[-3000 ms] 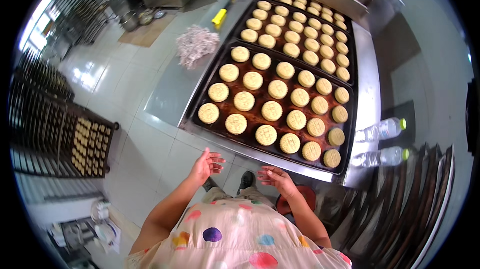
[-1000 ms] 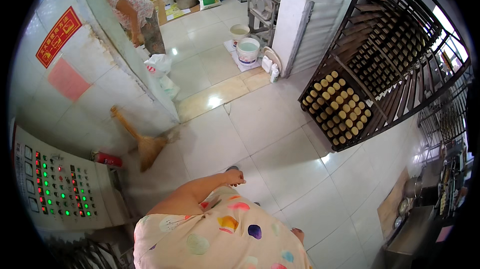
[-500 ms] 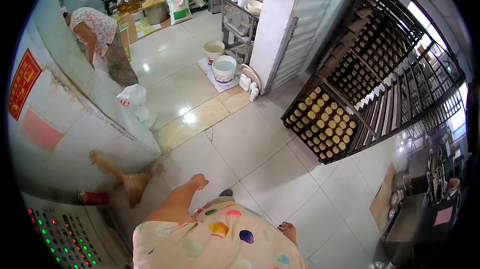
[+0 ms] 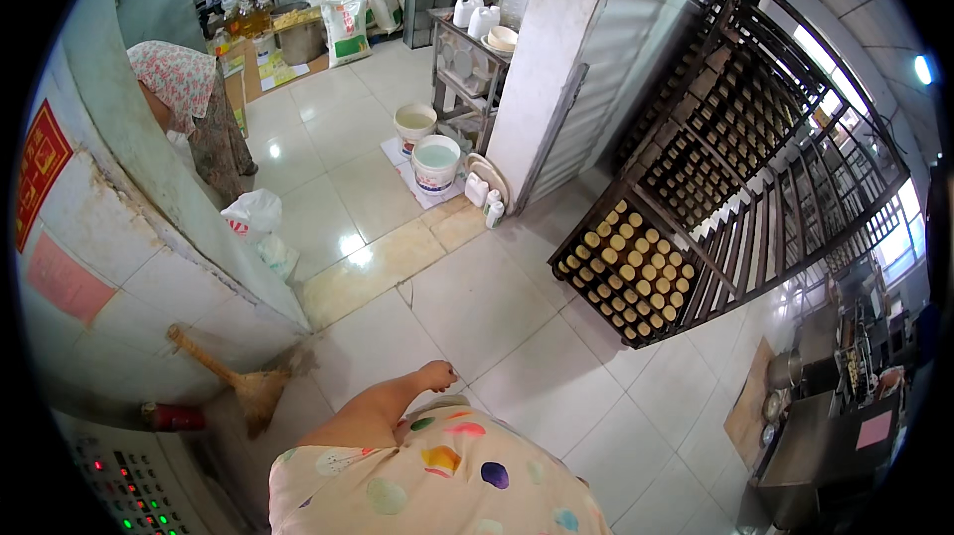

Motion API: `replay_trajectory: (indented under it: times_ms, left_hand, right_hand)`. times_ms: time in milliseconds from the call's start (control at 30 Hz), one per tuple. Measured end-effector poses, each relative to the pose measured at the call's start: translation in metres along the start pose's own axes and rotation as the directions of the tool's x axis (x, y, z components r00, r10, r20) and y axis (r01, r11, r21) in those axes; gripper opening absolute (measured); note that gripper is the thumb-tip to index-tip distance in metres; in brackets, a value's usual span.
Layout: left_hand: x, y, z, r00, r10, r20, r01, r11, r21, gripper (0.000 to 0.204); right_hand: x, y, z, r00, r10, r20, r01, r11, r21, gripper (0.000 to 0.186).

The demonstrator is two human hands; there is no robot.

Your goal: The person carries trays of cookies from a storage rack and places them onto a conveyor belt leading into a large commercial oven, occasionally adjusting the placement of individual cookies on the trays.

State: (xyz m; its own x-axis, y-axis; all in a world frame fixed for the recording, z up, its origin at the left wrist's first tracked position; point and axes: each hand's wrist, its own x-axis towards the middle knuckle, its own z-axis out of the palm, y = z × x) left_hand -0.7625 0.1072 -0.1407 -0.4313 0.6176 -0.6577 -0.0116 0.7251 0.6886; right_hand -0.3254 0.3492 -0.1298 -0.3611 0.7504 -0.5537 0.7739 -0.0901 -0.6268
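Downward view over a person in a dotted smock (image 4: 437,485), with a white tiled floor (image 4: 487,297) ahead. The left hand (image 4: 437,376) extends in front of the body, above the tiles; its fingers (image 4: 452,377) are curled toward the palm, though whether they press together cannot be told. The right hand lies outside the view, so the state of its fingers cannot be told. Nearest the left hand, yet apart from it, are a straw broom (image 4: 260,398) to the left, its handle slanting toward the wall (image 4: 199,282), and a dark metal rack (image 4: 688,242) to the right, bearing rows of round golden pastries (image 4: 636,258). The rack's near lower corner juts toward the middle; a broad run of tiles separates it from the broom and reaches a beige threshold strip (image 4: 397,262), which spans the passage between the wall's end and the pillar (image 4: 542,68). Beyond the strip stand two buckets (image 4: 435,180) near the pillar and a white plastic bag (image 4: 258,214) near the wall, where a co-worker (image 4: 194,103) bends forward. A control panel (image 4: 129,475) with lit lamps borders the lower left.
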Motion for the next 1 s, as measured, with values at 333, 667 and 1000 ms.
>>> replay_trajectory:
  times_ms: [333,667,1000]
  left_hand:
    - [-0.011,-0.065,-0.025,0.988,-0.132,-0.079,0.137,0.988,0.069,0.036]
    - [-0.028,-0.068,-0.004,0.992,-0.123,-0.027,0.12,0.988,-0.096,0.036]
    - [-0.013,-0.051,-0.002,0.991,-0.128,0.043,0.131,0.988,-0.083,0.033]
  right_hand:
    - [-0.012,-0.037,0.008,0.996,-0.092,0.004,0.089,0.969,0.232,0.016]
    - [-0.017,-0.037,0.01,0.992,0.074,0.101,-0.098,0.96,0.261,0.016]
    - [-0.019,0.012,0.009,0.951,0.291,0.106,-0.308,0.861,0.405,0.023]
